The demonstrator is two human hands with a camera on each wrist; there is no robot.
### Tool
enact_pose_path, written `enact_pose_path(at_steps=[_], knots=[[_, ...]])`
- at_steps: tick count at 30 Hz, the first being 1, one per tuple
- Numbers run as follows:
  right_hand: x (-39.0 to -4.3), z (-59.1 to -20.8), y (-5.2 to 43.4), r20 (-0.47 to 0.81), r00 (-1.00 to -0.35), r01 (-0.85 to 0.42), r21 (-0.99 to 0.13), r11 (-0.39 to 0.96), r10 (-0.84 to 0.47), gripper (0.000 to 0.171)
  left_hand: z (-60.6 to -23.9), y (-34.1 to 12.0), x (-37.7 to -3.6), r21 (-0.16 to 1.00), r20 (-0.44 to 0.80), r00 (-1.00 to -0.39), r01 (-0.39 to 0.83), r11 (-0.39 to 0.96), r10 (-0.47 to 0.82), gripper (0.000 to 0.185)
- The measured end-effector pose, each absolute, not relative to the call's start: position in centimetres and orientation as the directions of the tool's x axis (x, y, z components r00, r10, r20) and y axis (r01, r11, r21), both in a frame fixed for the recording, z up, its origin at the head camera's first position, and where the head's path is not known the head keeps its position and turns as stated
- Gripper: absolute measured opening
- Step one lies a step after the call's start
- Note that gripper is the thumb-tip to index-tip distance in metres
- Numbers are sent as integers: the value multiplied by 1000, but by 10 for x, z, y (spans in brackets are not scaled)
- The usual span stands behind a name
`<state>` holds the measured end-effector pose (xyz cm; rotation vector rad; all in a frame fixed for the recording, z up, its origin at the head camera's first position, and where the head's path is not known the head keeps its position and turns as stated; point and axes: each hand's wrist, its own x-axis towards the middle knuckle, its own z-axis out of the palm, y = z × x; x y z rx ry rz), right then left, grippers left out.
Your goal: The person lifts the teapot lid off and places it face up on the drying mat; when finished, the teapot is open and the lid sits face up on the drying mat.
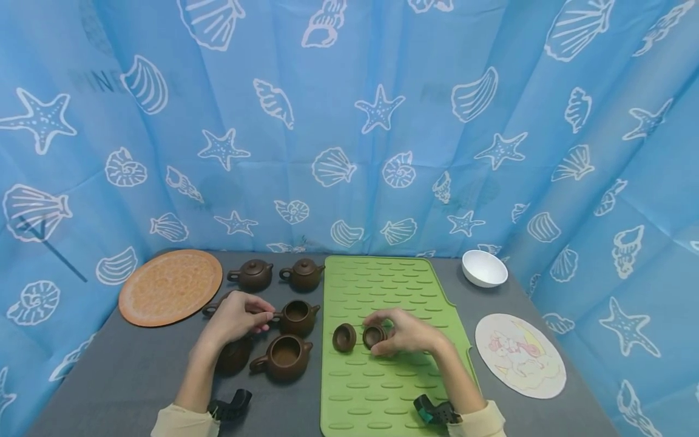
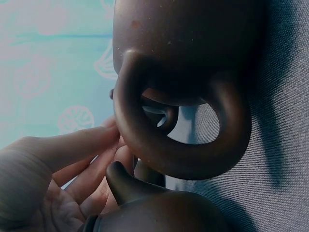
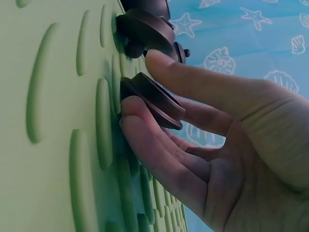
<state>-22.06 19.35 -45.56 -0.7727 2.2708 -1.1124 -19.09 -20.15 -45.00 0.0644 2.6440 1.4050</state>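
My left hand pinches the handle of a lidless brown teapot in the middle row; in the left wrist view its fingertips are hidden behind a nearer teapot's handle. That nearer lidless teapot stands just in front. Beneath the left wrist, another brown teapot is partly covered, its spout below the fingers in the left wrist view. On the green mat, my right hand holds a small teapot lid between thumb and fingers. Beside it a second lid lies upturned.
Two lidded teapots, one and the other, stand at the back. An orange round mat lies at the far left. To the right are a white bowl and a pale round mat with a drawing. A blue curtain hangs behind.
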Motion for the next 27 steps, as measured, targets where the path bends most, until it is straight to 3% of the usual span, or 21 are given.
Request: enact_pose_path(at_steps=[10,21,27], knots=[[-219,-445,205,-176,-745,-178,-877,446,-644,61,-451,-202,-190,829,-102,-989,-23,559,110,14],[-229,-432,186,-59,-802,-195,-914,354,-594,45,-442,-205,-199,842,-108,-988,-30,538,115,28],[-245,-421,156,8,-806,-254,-908,332,-592,39,-431,-206,-215,819,-65,-984,44,572,169,29]])
